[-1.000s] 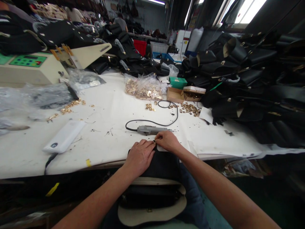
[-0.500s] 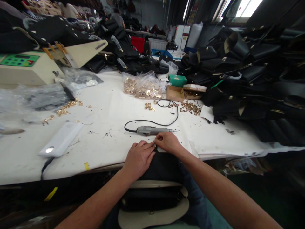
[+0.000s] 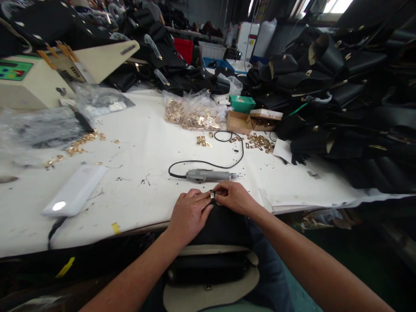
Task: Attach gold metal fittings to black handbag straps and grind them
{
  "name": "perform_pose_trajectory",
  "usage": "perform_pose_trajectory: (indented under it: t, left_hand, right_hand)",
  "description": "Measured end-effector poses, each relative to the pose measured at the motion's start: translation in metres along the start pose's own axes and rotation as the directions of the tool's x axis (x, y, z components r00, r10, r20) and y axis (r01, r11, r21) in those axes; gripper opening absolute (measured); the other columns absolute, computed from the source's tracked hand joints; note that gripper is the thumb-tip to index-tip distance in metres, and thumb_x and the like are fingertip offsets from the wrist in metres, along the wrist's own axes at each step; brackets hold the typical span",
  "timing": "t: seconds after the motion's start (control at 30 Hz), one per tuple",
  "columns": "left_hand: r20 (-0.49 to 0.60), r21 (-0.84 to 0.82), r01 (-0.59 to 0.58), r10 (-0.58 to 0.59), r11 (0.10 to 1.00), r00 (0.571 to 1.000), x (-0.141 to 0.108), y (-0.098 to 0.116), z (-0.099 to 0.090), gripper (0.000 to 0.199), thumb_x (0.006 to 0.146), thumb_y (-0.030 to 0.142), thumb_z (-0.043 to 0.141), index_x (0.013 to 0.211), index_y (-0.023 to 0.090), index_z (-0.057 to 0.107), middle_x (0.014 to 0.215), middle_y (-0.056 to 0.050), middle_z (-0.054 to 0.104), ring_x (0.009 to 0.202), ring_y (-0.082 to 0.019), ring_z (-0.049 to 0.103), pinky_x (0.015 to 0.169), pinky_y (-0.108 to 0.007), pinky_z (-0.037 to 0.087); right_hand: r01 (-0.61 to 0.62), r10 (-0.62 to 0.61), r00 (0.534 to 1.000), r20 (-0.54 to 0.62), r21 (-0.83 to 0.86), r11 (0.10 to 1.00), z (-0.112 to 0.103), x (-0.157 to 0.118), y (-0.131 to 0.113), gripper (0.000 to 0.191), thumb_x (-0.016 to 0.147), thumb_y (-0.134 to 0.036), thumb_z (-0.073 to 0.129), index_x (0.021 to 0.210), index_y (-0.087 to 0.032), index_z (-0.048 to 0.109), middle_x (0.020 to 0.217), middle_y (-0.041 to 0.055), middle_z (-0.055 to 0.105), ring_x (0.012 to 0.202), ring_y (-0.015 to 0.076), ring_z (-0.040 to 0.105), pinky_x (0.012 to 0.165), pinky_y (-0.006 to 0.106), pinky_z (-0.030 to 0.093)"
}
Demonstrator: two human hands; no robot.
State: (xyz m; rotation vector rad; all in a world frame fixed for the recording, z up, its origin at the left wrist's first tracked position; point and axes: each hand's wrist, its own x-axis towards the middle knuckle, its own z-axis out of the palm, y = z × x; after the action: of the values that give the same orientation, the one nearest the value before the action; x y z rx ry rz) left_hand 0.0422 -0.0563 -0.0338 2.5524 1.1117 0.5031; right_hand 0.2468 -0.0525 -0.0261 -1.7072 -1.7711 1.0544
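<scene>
A black bag (image 3: 221, 229) with a beige lining lies over my lap and the table's front edge, its flap hanging toward me. At its far edge sits a small gold metal clasp (image 3: 212, 195). My right hand (image 3: 233, 196) pinches the clasp from the right, fingers closed. From the left, my left hand (image 3: 190, 212) grips the bag's edge beside the clasp, its fingers bent and pressed together; their undersides are hidden. Just beyond both hands, a grey electric screwdriver (image 3: 209, 175) with a black cord rests on the white table (image 3: 143, 208).
Plastic bags of gold fittings (image 3: 198, 115) and an open cardboard box (image 3: 238, 122) stand further back. Loose metal plates (image 3: 260, 143) lie at the right. A white power bank (image 3: 76, 190) and a beige machine (image 3: 29, 86) are leftward. Black bags (image 3: 312, 86) pile up on the right.
The gold clasp now shows between my fingers where it was mostly covered. My right hand has shifted slightly right. The view has tilted down a little.
</scene>
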Motion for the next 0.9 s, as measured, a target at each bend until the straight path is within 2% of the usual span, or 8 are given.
perform_pose_trajectory:
  t: [0.1,0.2,0.4,0.57,0.67,0.77,0.9]
  left_hand:
    - [-0.001,-0.015,0.001,-0.001,1.000,1.000,0.000,-0.001,0.000,0.021,0.098,0.028,0.058,0.113,0.025,0.072,0.122,-0.003,0.074,0.110,-0.026,0.058,0.083,-0.043,0.046]
    - [-0.013,-0.037,0.000,-0.001,0.999,1.000,0.000,-0.002,0.001,0.020,0.097,0.028,0.059,0.112,0.025,0.072,0.122,-0.004,0.074,0.109,-0.025,0.058,0.083,-0.043,0.046]
    - [-0.009,-0.034,-0.011,0.011,0.999,1.000,0.000,-0.004,0.003,0.018,0.099,0.028,0.057,0.108,0.024,0.072,0.123,-0.003,0.073,0.109,-0.026,0.057,0.082,-0.043,0.045]
    - [0.088,0.022,-0.098,0.096,0.995,0.991,0.003,-0.004,-0.008,0.023,0.099,0.025,0.054,0.117,0.024,0.068,0.127,-0.005,0.070,0.112,-0.027,0.057,0.084,-0.044,0.047]
    - [0.180,0.039,-0.157,0.148,0.987,0.973,0.008,-0.002,-0.019,0.022,0.096,0.025,0.058,0.115,0.023,0.068,0.125,-0.006,0.069,0.111,-0.027,0.057,0.086,-0.043,0.049]
    - [0.245,0.059,-0.183,0.164,0.981,0.955,0.013,0.000,-0.028,0.019,0.092,0.028,0.062,0.109,0.023,0.069,0.126,-0.008,0.068,0.109,-0.027,0.058,0.085,-0.042,0.050]
    - [0.268,0.089,-0.183,0.153,0.979,0.951,0.015,0.002,-0.030,0.019,0.092,0.031,0.063,0.109,0.024,0.068,0.125,-0.007,0.068,0.108,-0.028,0.058,0.081,-0.042,0.051]
  right_hand:
    - [-0.002,0.001,1.000,-0.031,-0.030,1.000,0.004,-0.003,-0.001,0.021,0.076,-0.017,0.067,0.096,-0.019,0.073,0.080,-0.0003,0.069,0.071,0.0135,0.060,0.066,0.024,0.044]
    - [-0.031,0.030,1.000,-0.003,-0.045,0.999,0.005,-0.002,-0.003,0.024,0.076,-0.016,0.066,0.099,-0.020,0.072,0.080,-0.0011,0.067,0.070,0.0130,0.058,0.065,0.024,0.043]
    - [-0.104,0.106,0.994,0.017,-0.114,0.988,0.004,0.004,-0.008,0.024,0.077,-0.020,0.065,0.100,-0.023,0.069,0.081,-0.0020,0.067,0.070,0.0138,0.057,0.063,0.025,0.039]
    - [-0.137,0.150,0.987,0.055,-0.195,0.971,0.001,0.009,-0.013,0.025,0.071,-0.018,0.066,0.095,-0.024,0.067,0.080,-0.0040,0.068,0.070,0.0138,0.057,0.061,0.026,0.036]
    - [-0.135,0.153,0.986,0.072,-0.201,0.970,-0.002,0.011,-0.013,0.026,0.071,-0.017,0.065,0.095,-0.024,0.067,0.080,-0.0042,0.069,0.070,0.0139,0.058,0.060,0.025,0.035]
    - [-0.118,0.137,0.986,0.092,-0.192,0.974,-0.004,0.012,-0.012,0.024,0.071,-0.018,0.065,0.095,-0.024,0.068,0.080,-0.0038,0.070,0.070,0.0140,0.059,0.060,0.025,0.035]
    - [-0.082,0.108,0.985,0.131,-0.190,0.978,-0.007,0.012,-0.013,0.019,0.072,-0.020,0.067,0.090,-0.023,0.070,0.079,-0.0030,0.071,0.069,0.0145,0.060,0.058,0.025,0.036]
